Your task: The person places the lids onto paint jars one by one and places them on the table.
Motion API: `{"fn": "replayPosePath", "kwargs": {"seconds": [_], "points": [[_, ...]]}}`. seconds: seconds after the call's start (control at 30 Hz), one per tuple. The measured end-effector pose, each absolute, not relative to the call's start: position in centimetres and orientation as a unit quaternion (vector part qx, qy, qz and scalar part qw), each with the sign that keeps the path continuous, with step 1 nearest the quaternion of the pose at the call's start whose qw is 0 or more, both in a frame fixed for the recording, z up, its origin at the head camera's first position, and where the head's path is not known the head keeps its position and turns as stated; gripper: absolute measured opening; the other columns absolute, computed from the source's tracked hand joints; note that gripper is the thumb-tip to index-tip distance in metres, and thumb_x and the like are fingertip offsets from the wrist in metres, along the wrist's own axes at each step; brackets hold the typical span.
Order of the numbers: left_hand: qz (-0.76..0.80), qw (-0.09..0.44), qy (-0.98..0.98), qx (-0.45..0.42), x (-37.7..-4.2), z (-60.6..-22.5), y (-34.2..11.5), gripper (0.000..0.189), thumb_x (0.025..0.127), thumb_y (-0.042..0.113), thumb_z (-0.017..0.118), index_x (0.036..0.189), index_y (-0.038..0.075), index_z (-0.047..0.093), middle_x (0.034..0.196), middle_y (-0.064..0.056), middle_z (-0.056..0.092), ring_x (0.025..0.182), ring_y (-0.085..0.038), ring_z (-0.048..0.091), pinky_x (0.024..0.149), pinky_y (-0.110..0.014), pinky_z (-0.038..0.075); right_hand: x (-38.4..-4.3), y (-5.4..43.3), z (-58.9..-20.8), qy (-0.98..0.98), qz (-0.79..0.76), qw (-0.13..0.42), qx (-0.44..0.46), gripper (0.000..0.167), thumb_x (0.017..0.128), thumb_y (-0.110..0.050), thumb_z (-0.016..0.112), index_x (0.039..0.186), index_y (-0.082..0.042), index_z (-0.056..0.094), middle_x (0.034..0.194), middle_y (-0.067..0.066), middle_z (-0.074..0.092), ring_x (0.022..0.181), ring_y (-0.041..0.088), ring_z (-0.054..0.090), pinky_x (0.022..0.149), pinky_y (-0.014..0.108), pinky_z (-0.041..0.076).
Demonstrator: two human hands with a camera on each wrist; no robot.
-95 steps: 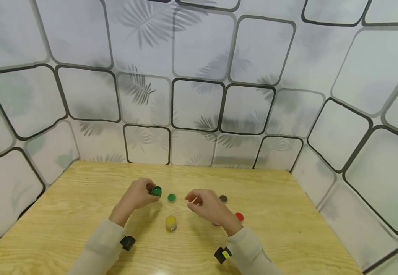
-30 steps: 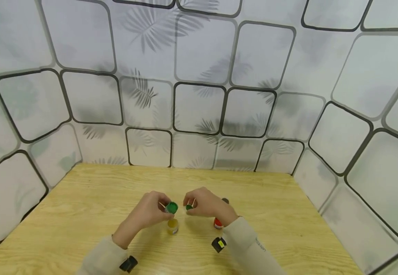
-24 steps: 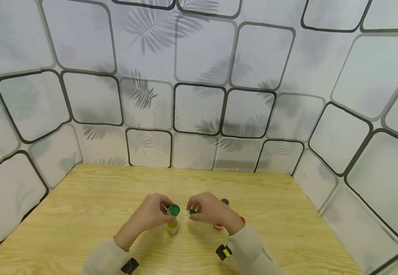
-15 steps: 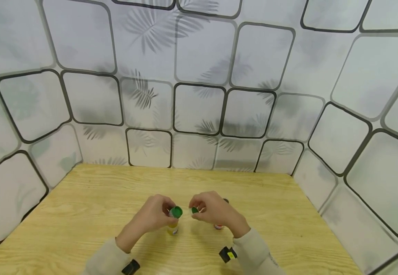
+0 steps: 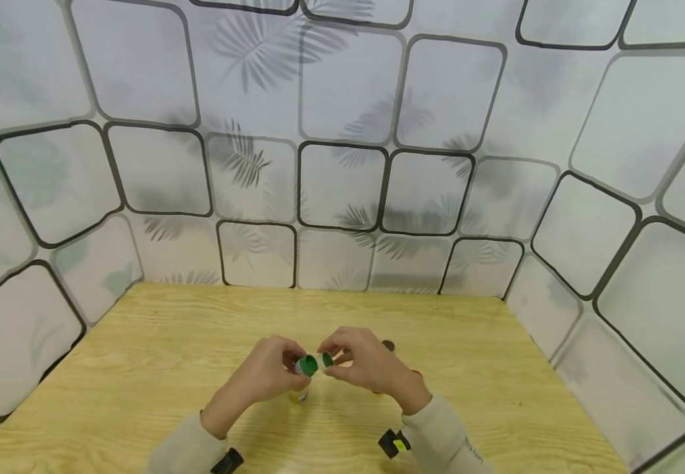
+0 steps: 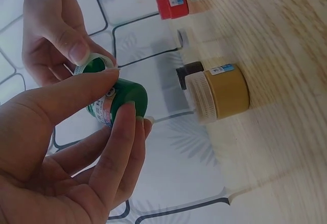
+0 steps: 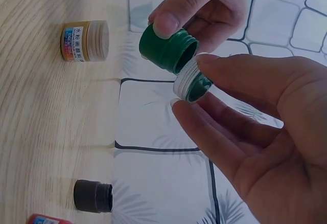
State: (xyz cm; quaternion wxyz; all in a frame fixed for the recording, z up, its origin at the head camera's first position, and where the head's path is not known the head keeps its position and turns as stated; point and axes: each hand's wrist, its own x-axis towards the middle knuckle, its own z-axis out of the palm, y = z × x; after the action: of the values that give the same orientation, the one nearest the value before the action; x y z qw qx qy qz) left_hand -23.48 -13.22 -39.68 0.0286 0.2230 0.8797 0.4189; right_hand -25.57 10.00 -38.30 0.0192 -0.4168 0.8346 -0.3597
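Observation:
My left hand (image 5: 265, 370) grips a small green paint jar (image 5: 305, 366) between thumb and fingers, tilted with its uncapped mouth towards the right. Its green body (image 7: 162, 49) and threaded neck show in the right wrist view. My right hand (image 5: 362, 363) pinches a clear screw lid (image 7: 183, 81) smeared with green paint inside. Lid and jar mouth are close together; whether they touch I cannot tell. On the table just below my left hand stands a capped yellow paint jar (image 6: 227, 93), partly hidden by that hand in the head view.
On the wooden table (image 5: 188, 316), a black jar (image 7: 92, 196) stands behind my right hand. A red jar (image 6: 173, 6) is mostly covered by that hand in the head view. A patterned cloth wall (image 5: 342, 257) encloses the table's back and sides.
My right hand has lifted the green lid off the table. My left hand has carried the green jar rightwards over the yellow jar. Jar and lid have come close together.

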Motion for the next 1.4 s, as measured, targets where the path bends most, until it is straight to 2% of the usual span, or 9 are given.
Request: {"fn": "replayPosePath", "kwargs": {"seconds": [0.93, 1.23, 1.4], "points": [[0.424, 0.026, 0.869, 0.255, -22.85, -39.29, -12.85, 0.016, 0.083, 0.008, 0.085, 0.097, 0.004, 0.079, 0.084, -0.002, 0.076, 0.074, -0.011, 0.069, 0.062, -0.021, 0.055, -25.23, 9.30, -38.39, 0.825, -0.369, 0.030, -0.428, 0.022, 0.092, -0.002, 0.076, 0.114, -0.005, 0.072, 0.112, 0.009, 0.069, 0.102, 0.018, 0.072, 0.083, 0.016, 0.058], [0.433, 0.033, 0.862, 0.262, -22.70, -39.31, -12.63, 0.016, 0.083, 0.009, 0.085, 0.096, 0.003, 0.080, 0.084, -0.005, 0.077, 0.073, -0.011, 0.071, 0.062, -0.019, 0.055, -25.23, 9.39, -38.26, 0.828, -0.363, 0.040, -0.425, 0.023, 0.092, -0.004, 0.076, 0.115, -0.006, 0.072, 0.111, 0.008, 0.070, 0.100, 0.016, 0.071, 0.081, 0.014, 0.057], [0.432, 0.038, 0.861, 0.265, -22.70, -39.36, -12.57, 0.015, 0.083, 0.010, 0.085, 0.096, 0.003, 0.079, 0.083, -0.003, 0.077, 0.072, -0.010, 0.070, 0.063, -0.019, 0.056, -25.24, 9.39, -38.22, 0.830, -0.357, 0.042, -0.427, 0.023, 0.092, -0.005, 0.077, 0.115, -0.006, 0.073, 0.108, 0.007, 0.070, 0.097, 0.014, 0.071, 0.079, 0.014, 0.058]]}}
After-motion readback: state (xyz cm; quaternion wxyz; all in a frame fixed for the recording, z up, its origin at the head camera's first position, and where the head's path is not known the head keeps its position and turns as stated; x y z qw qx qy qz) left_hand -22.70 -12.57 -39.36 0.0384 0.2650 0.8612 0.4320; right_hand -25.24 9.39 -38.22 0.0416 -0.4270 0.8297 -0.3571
